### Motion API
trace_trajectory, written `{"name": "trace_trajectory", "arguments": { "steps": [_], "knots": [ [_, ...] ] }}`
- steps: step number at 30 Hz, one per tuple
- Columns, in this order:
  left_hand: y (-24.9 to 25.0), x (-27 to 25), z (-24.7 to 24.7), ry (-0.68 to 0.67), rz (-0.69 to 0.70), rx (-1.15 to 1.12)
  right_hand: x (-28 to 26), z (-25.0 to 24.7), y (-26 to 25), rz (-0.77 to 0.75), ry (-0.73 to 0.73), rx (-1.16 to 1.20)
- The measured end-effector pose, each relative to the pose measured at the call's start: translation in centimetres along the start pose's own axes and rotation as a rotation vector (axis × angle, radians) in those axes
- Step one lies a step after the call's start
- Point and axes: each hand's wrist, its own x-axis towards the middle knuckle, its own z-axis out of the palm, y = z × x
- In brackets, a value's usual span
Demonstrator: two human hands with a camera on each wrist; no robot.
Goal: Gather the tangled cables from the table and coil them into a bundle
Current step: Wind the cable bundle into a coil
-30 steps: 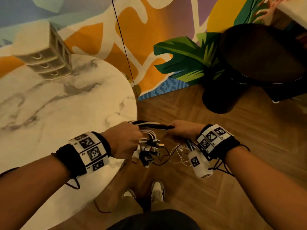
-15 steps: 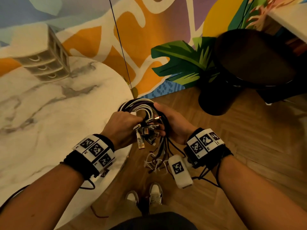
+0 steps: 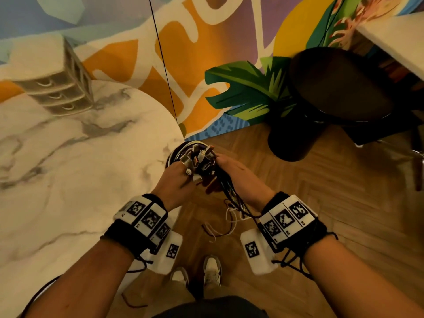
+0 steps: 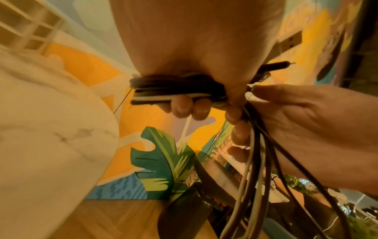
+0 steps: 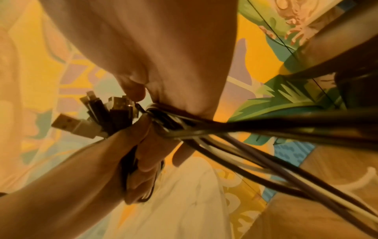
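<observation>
My left hand (image 3: 177, 180) gripped the coiled cables (image 3: 197, 157) just past the table (image 3: 68, 180) edge, above the floor (image 3: 321, 203). My right hand (image 3: 238, 177) clasped their loose ends, which dangled below.

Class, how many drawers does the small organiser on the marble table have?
3, stacked in the organiser on the table: top drawer, middle drawer, bottom drawer. Blur may hide another.

Dim warm amber light; wrist views blurred, noisy; strong wide-angle edge distortion.
</observation>
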Motion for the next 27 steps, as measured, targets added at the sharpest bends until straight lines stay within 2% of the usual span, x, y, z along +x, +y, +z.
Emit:
{"name": "trace_trajectory", "arguments": {
  "steps": [2, 4, 6, 9, 12, 15, 18, 21, 25, 27],
  "knots": [
    [1.0, -0.1, 0.0, -0.038, -0.138, -0.25, -0.1, 0.3, 0.4, -0.009, 0.017, 0.035],
    [1.3, -0.1, 0.4, -0.052, -0.312, -0.395, 0.0, 0.7, 0.5, -0.033, 0.041, 0.084],
    [1.2, 0.0, 0.3, -0.013, -0.369, -0.507, 0.0, 1.3, 0.7, -0.051, 0.071, 0.059],
    [0.9, 0.5, -0.1, 0.062, -0.367, -0.686, -0.6, 2.6, 0.6, -0.023, 0.121, -0.08],
    [1.3, 0.9, -0.5, 0.101, -0.365, -0.812, -1.1, 4.1, 0.5, 0.018, 0.02, -0.094],
    [1.6, 1.2, -1.7, 0.012, -0.262, -1.003, -1.3, 5.4, 1.3, 0.061, -0.118, -0.102],
    [2.3, 0.7, -2.6, -0.087, -0.167, -1.094, -0.8, 7.4, 3.2, 0.095, -0.152, -0.103],
    [2.6, 0.2, -2.5, -0.089, -0.104, -1.176, 0.3, 8.5, 4.9, 0.03, -0.103, -0.169],
    [1.9, -0.5, -2.8, -0.098, -0.207, -1.282, 1.5, 6.3, 6.4, -0.029, 0.05, -0.404],
    [1.4, -0.8, -3.0, -0.137, -0.249, -1.316, 1.8, 4.8, 7.1, -0.042, 0.076, -0.574]
  ]
}}
